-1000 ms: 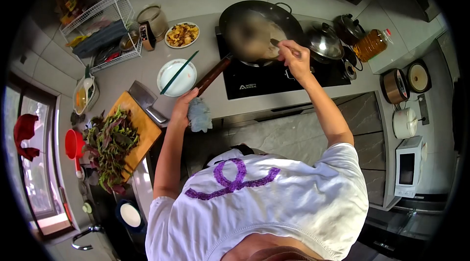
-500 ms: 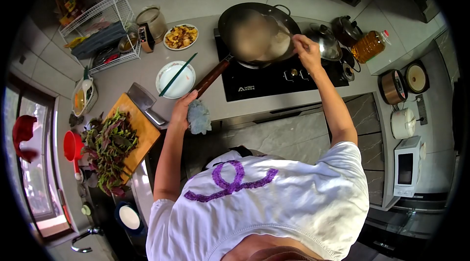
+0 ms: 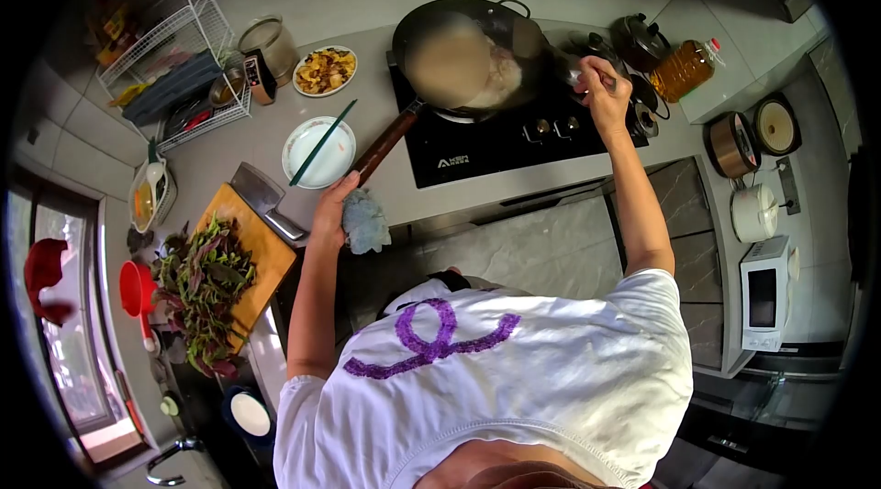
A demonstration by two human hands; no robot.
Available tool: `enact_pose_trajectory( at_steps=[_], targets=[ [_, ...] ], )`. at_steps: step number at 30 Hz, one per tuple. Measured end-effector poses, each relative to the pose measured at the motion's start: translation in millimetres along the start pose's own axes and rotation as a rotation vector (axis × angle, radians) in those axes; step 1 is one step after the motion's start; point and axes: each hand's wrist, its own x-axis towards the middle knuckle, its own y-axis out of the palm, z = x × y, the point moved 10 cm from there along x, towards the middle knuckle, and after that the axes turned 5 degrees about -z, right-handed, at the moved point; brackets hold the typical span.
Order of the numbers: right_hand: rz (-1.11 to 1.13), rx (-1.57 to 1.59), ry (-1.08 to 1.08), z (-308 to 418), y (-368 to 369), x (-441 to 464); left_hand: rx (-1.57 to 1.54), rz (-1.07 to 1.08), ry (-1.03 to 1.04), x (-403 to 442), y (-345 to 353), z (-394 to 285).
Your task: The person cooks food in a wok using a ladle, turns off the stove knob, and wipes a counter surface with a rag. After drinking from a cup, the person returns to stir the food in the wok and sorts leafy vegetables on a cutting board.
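My left hand (image 3: 335, 205) is closed around the end of the brown handle (image 3: 387, 146) of a dark wok (image 3: 528, 85) on the black stove. A blue-grey cloth (image 3: 365, 221) hangs beside that hand. My right hand (image 3: 603, 93) is closed on the handle of a spatula, right of the wok; its brownish blade (image 3: 528, 38) is over the wok's right side. Pale food (image 3: 502, 76) lies inside, partly blurred. Left of the wok handle, green chopsticks (image 3: 323, 142) rest across a white bowl (image 3: 303, 133).
A cleaver (image 3: 266, 200) lies by a wooden board (image 3: 268, 255) bearing leafy greens (image 3: 206, 283). Cooked food fills a plate (image 3: 325, 72) near a wire rack (image 3: 197, 49). An oil bottle (image 3: 684, 72) and dark pot (image 3: 640, 41) stand right. A red ladle (image 3: 138, 289) is far left.
My right hand has moved right, away from the wok's centre, and the spatula blade is lifted toward the wok's right side. My left hand stays on the handle. The view has shifted slightly.
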Motion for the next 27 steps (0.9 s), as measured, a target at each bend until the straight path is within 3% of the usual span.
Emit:
enact_pose_trajectory(
  at_steps=[7,14,16,27],
  targets=[
    [-0.032,-0.023,-0.013,-3.4,0.2,-1.1,0.003,0.021,-0.013,1.4,-0.2,1.6],
    [-0.064,0.066,0.175,-14.0,7.2,-16.0,-0.017,0.030,0.005,2.2,0.8,0.5],
    [-0.117,0.197,0.353,-28.2,6.8,-22.4,-0.016,0.031,0.005,2.0,0.8,0.7],
    [-0.291,0.562,0.679,-98.9,25.1,-46.6,-0.008,0.028,0.020,-4.7,5.8,-4.2]
  ],
)
